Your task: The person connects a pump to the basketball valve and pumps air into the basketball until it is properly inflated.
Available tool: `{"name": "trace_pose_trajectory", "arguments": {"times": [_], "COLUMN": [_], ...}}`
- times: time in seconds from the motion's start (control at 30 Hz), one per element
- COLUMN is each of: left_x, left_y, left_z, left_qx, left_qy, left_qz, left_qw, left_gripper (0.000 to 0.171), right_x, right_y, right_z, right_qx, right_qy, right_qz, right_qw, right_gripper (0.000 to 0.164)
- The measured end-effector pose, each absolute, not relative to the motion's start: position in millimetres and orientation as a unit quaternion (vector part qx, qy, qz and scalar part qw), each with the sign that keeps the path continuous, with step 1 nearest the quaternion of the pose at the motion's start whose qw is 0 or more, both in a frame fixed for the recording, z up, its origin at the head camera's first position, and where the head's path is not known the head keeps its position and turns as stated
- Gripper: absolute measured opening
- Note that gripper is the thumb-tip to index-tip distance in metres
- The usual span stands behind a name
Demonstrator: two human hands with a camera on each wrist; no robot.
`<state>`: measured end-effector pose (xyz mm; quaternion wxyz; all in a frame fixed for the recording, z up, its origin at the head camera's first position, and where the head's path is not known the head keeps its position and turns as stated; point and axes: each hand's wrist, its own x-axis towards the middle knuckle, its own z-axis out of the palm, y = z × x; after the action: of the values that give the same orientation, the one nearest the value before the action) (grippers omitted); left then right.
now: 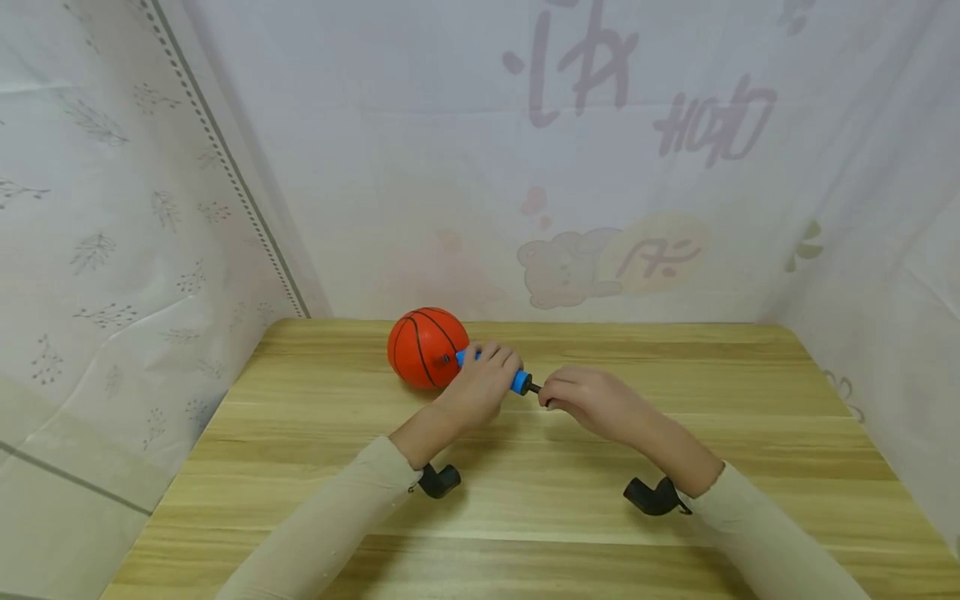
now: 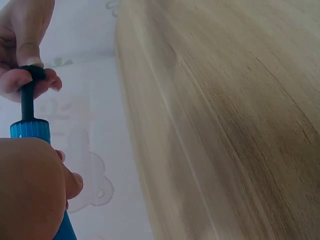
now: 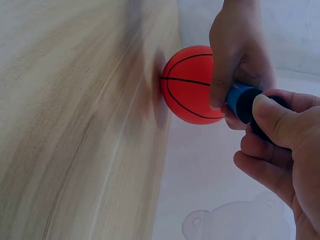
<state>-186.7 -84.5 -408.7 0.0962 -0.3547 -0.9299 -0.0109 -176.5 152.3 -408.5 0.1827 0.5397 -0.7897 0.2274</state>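
Note:
An orange-red toy basketball (image 1: 422,348) with black lines rests near the back of the table. My left hand (image 1: 483,379) grips the blue barrel of a small hand pump (image 1: 521,382), whose front end points at the ball's side. In the left wrist view the left hand (image 2: 32,187) wraps the barrel below its ribbed blue cap (image 2: 30,129). My right hand (image 1: 596,402) pinches the black handle at the end of the pump's rod, part of which shows outside the barrel. From the right wrist, the right hand's thumb (image 3: 272,117) presses on that black handle, close to the barrel.
The wood-grain table (image 1: 540,500) reaches back to a pale printed cloth (image 1: 420,167), with more cloth hanging at both sides. A black curved wrist mount (image 1: 441,482) hangs under the left wrist, and a matching mount (image 1: 651,497) under the right.

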Motion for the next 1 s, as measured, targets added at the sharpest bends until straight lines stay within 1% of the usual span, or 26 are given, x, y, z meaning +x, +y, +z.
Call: {"name": "trace_pose_trajectory", "arguments": {"times": [0.27,0.5,0.67,0.73,0.83,0.93,0.97,1.0], "left_x": [-191.4,-190.7,-191.0,-191.0,-190.1,-188.7,-188.2,-187.7], "left_y": [-87.3,-88.4,-87.5,-87.4,-87.5,-86.9,-86.4,-85.8], "left_z": [-407.2,-408.4,-407.0,-406.4,-405.9,-406.9,-407.4,-408.0], "left_qx": [-0.366,-0.368,-0.37,-0.368,-0.36,-0.358,-0.359,-0.361], "left_qy": [-0.927,-0.925,-0.925,-0.926,-0.929,-0.931,-0.93,-0.93], "left_qz": [-0.012,-0.013,-0.008,-0.009,-0.009,-0.007,-0.007,-0.006], "left_qw": [0.083,0.09,0.088,0.087,0.082,0.076,0.074,0.072], "left_gripper": [0.038,0.039,0.038,0.036,0.035,0.037,0.037,0.037], "right_x": [-174.2,-162.0,-149.4,-145.6,-143.4,-144.1,-144.6,-145.3], "right_y": [154.8,183.7,206.2,212.3,216.8,216.6,215.6,213.9], "right_z": [-409.0,-411.3,-409.0,-407.5,-406.4,-407.9,-409.0,-410.0], "right_qx": [0.531,0.537,0.524,0.523,0.528,0.534,0.534,0.537], "right_qy": [-0.796,-0.789,-0.792,-0.789,-0.781,-0.774,-0.774,-0.772], "right_qz": [0.229,0.25,0.278,0.29,0.3,0.304,0.302,0.301], "right_qw": [0.178,0.163,0.143,0.141,0.143,0.151,0.155,0.159], "right_gripper": [0.022,0.03,0.039,0.04,0.029,0.012,0.008,0.008]}}
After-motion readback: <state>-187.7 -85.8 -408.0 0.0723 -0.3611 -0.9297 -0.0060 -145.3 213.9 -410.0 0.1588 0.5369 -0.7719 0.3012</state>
